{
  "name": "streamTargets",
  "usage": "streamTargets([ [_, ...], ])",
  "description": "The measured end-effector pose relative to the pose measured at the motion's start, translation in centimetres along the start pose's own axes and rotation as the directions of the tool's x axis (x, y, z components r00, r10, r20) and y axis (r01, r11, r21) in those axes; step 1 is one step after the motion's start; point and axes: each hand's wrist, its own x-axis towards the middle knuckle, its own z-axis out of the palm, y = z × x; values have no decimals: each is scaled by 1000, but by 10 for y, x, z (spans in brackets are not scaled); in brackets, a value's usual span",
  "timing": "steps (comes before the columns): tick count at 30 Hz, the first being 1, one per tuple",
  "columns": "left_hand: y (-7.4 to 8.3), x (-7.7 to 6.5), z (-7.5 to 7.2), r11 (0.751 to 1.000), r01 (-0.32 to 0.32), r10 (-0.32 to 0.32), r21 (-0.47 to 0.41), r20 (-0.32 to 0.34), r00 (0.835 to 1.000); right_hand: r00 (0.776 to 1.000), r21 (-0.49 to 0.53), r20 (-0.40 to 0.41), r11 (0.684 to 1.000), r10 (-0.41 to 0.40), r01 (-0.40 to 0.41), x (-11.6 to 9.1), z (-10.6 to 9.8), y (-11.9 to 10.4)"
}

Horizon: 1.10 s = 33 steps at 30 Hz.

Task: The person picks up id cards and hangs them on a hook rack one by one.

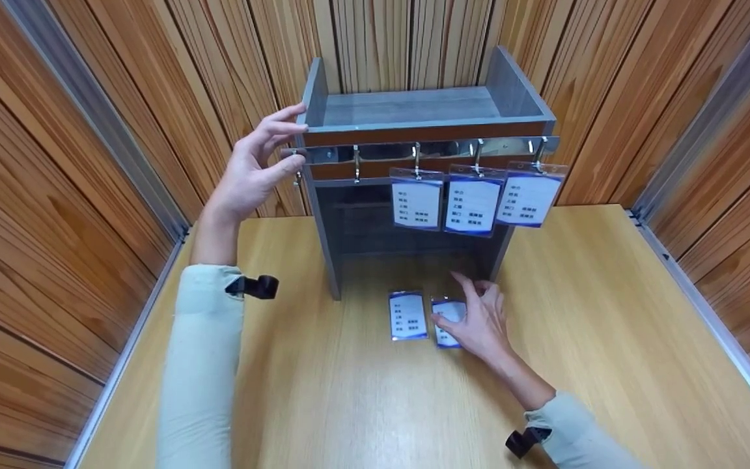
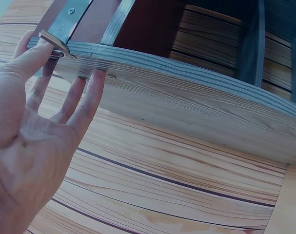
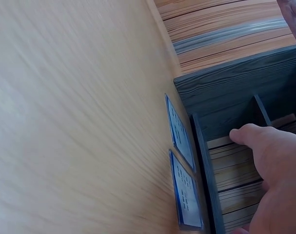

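Two blue-edged badge cards lie on the table; their print is too small to read. The right hand rests loose-fingered on one, while the left hand, fingers spread, touches the grey shelf.

Left hand at shelf; right hand on badge.

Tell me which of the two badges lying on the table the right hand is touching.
The right-hand badge of the pair: the right hand covers part of it, while the left badge lies untouched beside it.
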Motion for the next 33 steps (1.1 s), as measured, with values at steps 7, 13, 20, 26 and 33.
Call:
streamTargets([
  [7,0,0,0,1000,-6,6,-11,3,1000,999,-21,27,999,32,-31,-2,7,1],
  [13,0,0,-1,1000,-1,1,4,1,1000,997,3,47,998,68,-69,-2,11,2],
  [20,0,0,0,1000,5,-5,-4,2,1000,997,8,34,998,62,-62,-2,18,4],
  [26,-1,0,0,1000,-5,5,-7,4,1000,997,-1,29,997,77,-77,1,21,6],
  [33,0,0,0,1000,-8,8,-8,0,1000,991,-18,44,992,127,-126,6,25,8],
])
